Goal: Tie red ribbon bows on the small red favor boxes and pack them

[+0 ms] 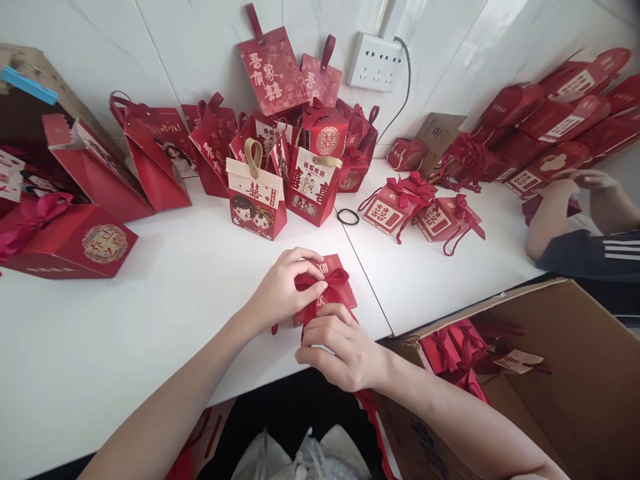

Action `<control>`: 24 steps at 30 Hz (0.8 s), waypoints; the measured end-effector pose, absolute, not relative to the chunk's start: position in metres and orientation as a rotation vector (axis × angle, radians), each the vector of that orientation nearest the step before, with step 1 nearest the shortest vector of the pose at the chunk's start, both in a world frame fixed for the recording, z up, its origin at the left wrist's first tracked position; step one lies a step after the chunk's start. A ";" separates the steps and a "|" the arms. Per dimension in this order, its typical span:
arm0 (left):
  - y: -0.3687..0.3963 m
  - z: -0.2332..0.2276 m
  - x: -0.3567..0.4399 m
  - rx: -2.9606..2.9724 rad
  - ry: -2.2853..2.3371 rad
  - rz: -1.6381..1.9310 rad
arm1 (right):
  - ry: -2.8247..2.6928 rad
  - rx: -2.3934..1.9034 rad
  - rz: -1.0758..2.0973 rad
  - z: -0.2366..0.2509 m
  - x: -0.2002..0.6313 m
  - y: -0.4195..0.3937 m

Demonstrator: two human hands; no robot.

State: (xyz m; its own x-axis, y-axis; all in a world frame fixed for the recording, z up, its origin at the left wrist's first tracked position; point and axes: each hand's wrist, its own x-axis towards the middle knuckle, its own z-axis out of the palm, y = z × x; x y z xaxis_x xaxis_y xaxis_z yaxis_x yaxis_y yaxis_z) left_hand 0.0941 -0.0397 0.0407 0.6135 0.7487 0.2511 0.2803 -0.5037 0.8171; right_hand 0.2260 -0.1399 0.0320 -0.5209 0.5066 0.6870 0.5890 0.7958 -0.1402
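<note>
A small red gift box (345,295) sits near the front edge of the white table, with a dark red ribbon bow (338,277) on top. My left hand (293,283) pinches the ribbon at the bow's knot between thumb and fingers. In front of the box, my right hand (343,347) is closed with its fingers curled round a hanging part of the ribbon, which shows only partly. The hands hide much of the box's front and left side.
Finished-looking red gift boxes (257,207) stand along the wall, more lie with cords (385,212) at right. A black hair tie (348,217) lies between. An open cardboard box (560,347) with ribboned boxes adjoins the table. Another person's hands (565,193) work at far right. A socket strip (375,63) is on the wall.
</note>
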 end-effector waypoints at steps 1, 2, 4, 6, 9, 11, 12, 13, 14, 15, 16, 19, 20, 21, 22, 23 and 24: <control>-0.040 0.041 0.094 2.067 0.806 0.781 | -2.229 -0.798 -0.137 0.033 0.226 -0.141; -0.040 0.040 0.094 2.064 0.806 0.785 | -2.230 -0.790 -0.131 0.034 0.225 -0.141; -0.040 0.039 0.094 2.058 0.804 0.788 | -2.242 -0.766 -0.115 0.035 0.224 -0.142; -0.040 0.038 0.094 2.055 0.801 0.789 | -2.272 -0.739 -0.102 0.036 0.223 -0.143; -0.040 0.038 0.095 2.061 0.794 0.791 | -2.285 -0.721 -0.087 0.041 0.227 -0.145; -0.039 0.038 0.095 2.059 0.795 0.793 | -2.184 -0.813 -0.081 0.049 0.236 -0.145; -0.039 0.038 0.095 2.057 0.796 0.794 | -2.108 -0.931 -0.071 0.054 0.242 -0.145; -0.039 0.038 0.095 2.055 0.794 0.795 | -2.037 -1.090 -0.042 0.060 0.248 -0.146; -0.039 0.038 0.095 2.055 0.790 0.795 | -1.984 -1.271 0.015 0.065 0.254 -0.146; -0.040 0.037 0.095 2.058 0.782 0.794 | -1.952 -1.456 0.105 0.069 0.260 -0.147; -0.040 0.037 0.095 2.061 0.774 0.795 | -1.935 -1.623 0.224 0.072 0.265 -0.147; -0.040 0.036 0.094 2.064 0.757 0.801 | -1.846 -1.884 0.567 0.073 0.273 -0.148; -0.040 0.036 0.094 2.060 0.752 0.802 | -1.787 -1.902 0.597 0.071 0.275 -0.147; -0.039 0.037 0.093 2.055 0.744 0.801 | -1.732 -1.886 0.576 0.069 0.276 -0.145; -0.039 0.038 0.092 2.046 0.733 0.796 | -1.695 -1.846 0.533 0.066 0.277 -0.142; -0.038 0.040 0.091 2.036 0.721 0.790 | -1.679 -1.788 0.496 0.062 0.279 -0.138; -0.037 0.041 0.089 2.024 0.710 0.785 | -1.681 -1.724 0.484 0.059 0.280 -0.133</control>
State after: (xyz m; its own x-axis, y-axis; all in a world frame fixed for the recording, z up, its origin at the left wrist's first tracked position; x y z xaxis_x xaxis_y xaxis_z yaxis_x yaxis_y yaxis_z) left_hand 0.0887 -0.0366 0.0415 0.6445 0.7159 0.2687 0.1960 -0.4943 0.8469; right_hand 0.2803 -0.1329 0.0591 0.0999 0.9772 0.1876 0.7278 0.0568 -0.6834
